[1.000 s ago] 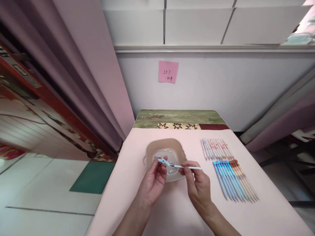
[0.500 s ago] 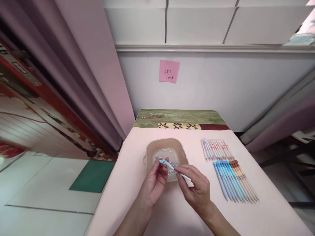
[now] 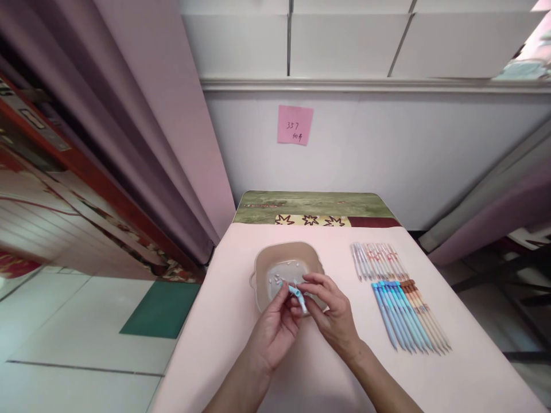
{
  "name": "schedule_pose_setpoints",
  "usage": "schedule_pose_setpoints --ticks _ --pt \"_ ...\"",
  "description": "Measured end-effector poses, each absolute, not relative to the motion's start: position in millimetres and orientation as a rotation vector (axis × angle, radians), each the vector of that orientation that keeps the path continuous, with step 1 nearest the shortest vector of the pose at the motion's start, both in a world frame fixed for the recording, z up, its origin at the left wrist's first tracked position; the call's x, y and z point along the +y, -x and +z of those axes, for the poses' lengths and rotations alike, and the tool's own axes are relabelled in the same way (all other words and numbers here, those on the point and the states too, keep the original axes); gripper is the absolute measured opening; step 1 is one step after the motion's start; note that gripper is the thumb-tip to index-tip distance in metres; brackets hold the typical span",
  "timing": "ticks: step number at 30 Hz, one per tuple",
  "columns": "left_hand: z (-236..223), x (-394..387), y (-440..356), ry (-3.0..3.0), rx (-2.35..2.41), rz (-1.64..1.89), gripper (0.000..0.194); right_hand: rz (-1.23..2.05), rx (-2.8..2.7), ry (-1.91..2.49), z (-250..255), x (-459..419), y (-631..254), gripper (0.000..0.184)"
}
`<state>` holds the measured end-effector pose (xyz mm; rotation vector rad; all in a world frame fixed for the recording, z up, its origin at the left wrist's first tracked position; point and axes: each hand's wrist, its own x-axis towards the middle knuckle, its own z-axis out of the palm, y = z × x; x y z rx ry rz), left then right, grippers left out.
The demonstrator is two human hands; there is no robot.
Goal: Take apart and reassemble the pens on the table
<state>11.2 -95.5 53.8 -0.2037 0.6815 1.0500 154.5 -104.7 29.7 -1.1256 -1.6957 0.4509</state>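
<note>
Fingers of the left hand pinch pale-blue tubes; whether the right hand grips them is unclear.

The fingers of the left hand are covering one end of the light-blue tube, and the small scale is leaving it unclear whether the right hand is touching it. Both hands are hiding part of the near rim of the beige bin, where pale bits are showing too small to identify. The bottom edge is cutting off both forearms and the near end of the pink cloth, which is hiding most of the patterned surface. Markings on the clear pens are blurring beyond reading.
</note>
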Motion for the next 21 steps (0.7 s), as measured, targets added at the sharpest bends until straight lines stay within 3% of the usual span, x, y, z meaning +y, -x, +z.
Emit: schedule_pose_setpoints --ticks 6,9,16,21 --pt "59 -101 -11 0.124 0.661 0.935 0.011 0.426 -1.685 1.084 39 -106 -157 0.013" --pt "60 -99 -10 0.084 0.707 0.919 0.015 0.423 -1.613 1.142 48 -111 -159 0.015" --pt "54 -94 -6 -0.024 0.913 1.12 0.016 0.13 -1.789 1.27 53 -119 -171 0.011" --pt "55 -96 -9 -0.154 0.98 1.183 0.025 0.099 -1.814 1.289 51 -119 -171 0.012"
